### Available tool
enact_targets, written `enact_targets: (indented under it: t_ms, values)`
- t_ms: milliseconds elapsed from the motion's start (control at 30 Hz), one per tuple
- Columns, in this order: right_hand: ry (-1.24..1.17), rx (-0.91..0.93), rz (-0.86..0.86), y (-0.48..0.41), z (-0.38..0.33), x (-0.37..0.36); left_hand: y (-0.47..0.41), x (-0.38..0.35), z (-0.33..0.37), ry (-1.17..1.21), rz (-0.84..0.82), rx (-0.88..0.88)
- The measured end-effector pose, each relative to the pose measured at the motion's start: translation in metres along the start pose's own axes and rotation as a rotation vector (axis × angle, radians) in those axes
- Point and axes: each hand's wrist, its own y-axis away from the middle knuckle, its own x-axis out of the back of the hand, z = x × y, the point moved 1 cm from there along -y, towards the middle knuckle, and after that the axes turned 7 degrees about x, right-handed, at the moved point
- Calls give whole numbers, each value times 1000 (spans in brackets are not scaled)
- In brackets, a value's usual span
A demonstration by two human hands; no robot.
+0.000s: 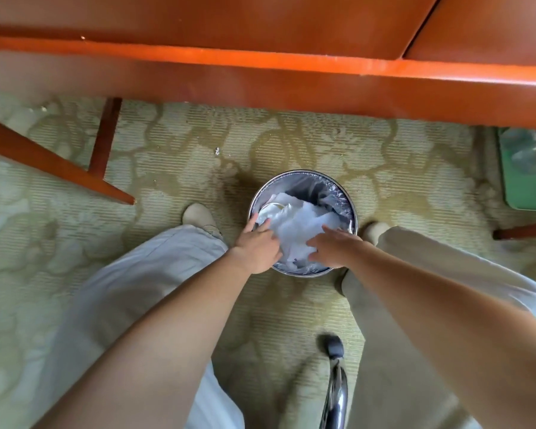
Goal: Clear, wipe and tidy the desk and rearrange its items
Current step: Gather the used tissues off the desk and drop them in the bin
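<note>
A round metal waste bin lined with clear plastic stands on the carpet between my feet, below the wooden desk. It is full of crumpled white paper, with a white cup or lid showing at its left side. My left hand lies on the paper at the bin's left rim, fingers stretched out. On the right side my right hand presses on the paper with straight, spread fingers. Both hands rest flat on top of the waste; neither grips anything that I can see.
The desk's front edge runs across the top of the view, with a desk leg at the left. A green bin stands under the desk at the right. A chrome chair leg with a castor is behind the bin, near me.
</note>
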Motion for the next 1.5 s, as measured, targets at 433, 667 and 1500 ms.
enact_targets:
  t_ms: [433, 667, 1500]
  values:
    - [-145, -18, 273, 68, -24, 37, 59, 60, -9, 253, 140, 92]
    - [-107, 0, 497, 172, -50, 49, 141, 108, 3, 265, 340, 120]
    - [-143, -197, 1199, 498, -39, 95, 335, 328, 116, 209, 892, -146]
